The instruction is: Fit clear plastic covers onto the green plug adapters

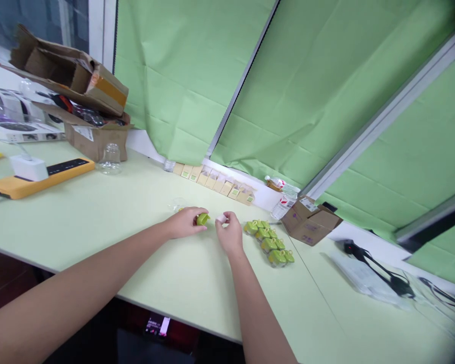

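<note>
My left hand is closed around a small green plastic case, whose open side faces right. Just to the right, my right hand pinches a small white piece between thumb and fingers; its exact kind does not show. A short gap separates the two held things. Behind my left hand lies a crumpled clear plastic bag, partly hidden. Several similar green cases with ring loops stand in rows to the right of my right hand.
Small kraft boxes line the table's back edge. Plastic bottles and a cardboard box stand at back right. At left are an orange power strip, a clear jar and open cartons. Cables lie at far right.
</note>
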A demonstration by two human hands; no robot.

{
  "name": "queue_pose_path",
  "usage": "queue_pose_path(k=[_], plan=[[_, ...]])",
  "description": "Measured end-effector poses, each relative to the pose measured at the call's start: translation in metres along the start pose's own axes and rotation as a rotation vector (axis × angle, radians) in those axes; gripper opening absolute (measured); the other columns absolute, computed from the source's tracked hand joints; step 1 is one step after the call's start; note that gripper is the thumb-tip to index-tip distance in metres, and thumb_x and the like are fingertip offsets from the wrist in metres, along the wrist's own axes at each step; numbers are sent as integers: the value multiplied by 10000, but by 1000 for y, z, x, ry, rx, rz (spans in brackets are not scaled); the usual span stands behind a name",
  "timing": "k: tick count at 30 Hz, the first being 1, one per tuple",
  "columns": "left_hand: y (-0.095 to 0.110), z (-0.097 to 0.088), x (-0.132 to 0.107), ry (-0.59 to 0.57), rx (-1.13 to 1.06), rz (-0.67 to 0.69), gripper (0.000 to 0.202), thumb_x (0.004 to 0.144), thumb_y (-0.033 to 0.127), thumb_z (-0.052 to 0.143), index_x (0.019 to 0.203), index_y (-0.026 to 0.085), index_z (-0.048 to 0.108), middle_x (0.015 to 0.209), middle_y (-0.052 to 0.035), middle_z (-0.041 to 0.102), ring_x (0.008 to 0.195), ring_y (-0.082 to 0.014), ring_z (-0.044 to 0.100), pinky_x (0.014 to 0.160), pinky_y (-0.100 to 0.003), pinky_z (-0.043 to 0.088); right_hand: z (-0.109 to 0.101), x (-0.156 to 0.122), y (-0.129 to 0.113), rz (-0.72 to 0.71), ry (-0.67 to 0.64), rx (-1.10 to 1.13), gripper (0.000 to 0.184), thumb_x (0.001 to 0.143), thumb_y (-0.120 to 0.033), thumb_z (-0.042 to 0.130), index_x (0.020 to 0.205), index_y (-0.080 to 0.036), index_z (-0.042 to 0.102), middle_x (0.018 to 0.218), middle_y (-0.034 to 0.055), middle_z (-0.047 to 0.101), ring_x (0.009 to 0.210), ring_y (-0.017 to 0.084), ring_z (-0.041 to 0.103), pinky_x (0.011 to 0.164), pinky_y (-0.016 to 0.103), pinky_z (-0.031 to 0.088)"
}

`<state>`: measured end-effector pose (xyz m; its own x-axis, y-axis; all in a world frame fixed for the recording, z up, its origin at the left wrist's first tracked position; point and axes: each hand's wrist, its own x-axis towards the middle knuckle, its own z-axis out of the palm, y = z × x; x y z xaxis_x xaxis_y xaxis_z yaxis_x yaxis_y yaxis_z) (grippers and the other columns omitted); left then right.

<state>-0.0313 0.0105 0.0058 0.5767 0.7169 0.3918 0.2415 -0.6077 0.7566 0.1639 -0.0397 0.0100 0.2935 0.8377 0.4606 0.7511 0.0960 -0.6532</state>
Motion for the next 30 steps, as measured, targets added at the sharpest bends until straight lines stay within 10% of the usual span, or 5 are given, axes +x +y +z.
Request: queue_pose_path(k=[7, 14, 21, 30], plan=[[2, -1, -1, 2, -24, 4, 483, 748, 433, 664, 1178, 221, 605, 926, -32, 641, 704, -152, 556, 680, -278, 469, 2, -1, 15, 5, -178, -139, 336, 760, -299, 626, 1089, -234, 636, 950, 85, 668, 886, 248, 594, 829, 372, 438], [3, 0, 0, 35, -34, 42, 542, 777, 438, 661, 1266, 221, 572, 1071, -70, 645, 807, -181, 606, 765, -314, 502, -2, -3, -9, -156, -12, 40, 254, 840, -364, 556, 1012, -213, 666, 1041, 90, 661, 919, 235, 574, 882, 378, 436], [9, 5, 3, 164, 36, 179, 490, 801, 390, 667, 1255, 227, 583, 1197, -79, 630, 967, -209, 616, 869, -324, 510, 3, -4, -26, 49, -96, 551, 221, 787, -427, 637, 858, -219, 610, 932, 38, 667, 771, 163, 585, 625, 274, 492], [6, 14, 3, 184, 92, 207, 460, 793, 258, 651, 1247, 216, 587, 1169, -67, 646, 930, -181, 624, 841, -308, 534, 10, -8, -29, 148, -268, 608, 276, 744, -377, 653, 906, -176, 753, 833, 32, 734, 742, 185, 662, 694, 313, 568]])
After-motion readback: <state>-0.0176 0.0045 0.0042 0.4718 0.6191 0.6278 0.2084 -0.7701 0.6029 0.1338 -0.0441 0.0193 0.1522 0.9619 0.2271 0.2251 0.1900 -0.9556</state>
